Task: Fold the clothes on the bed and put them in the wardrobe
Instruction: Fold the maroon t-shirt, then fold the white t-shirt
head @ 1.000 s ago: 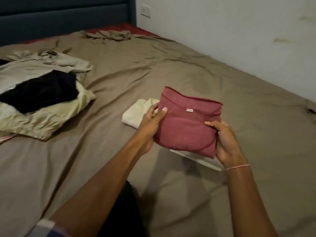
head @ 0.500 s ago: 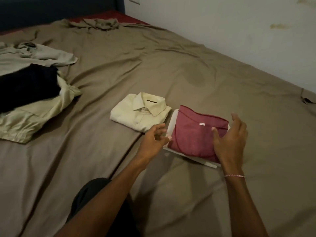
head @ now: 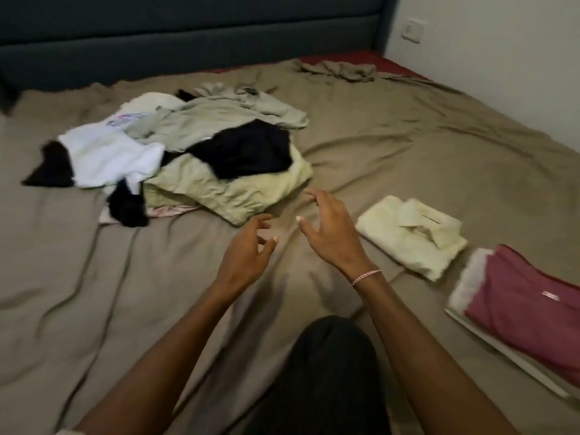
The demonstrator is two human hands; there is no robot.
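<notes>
Over the bed (head: 94,293), left hand (head: 248,252) and right hand (head: 329,233) hover empty, fingers spread, near the unfolded pile (head: 201,146). Probable step: garment selection. Next, grip the pale-green garment (head: 251,196) by its edge.

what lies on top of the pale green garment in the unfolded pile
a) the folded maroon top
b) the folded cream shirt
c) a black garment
c: a black garment is draped over the pale green garment, while the folded maroon top and folded cream shirt lie apart to the right.
</notes>
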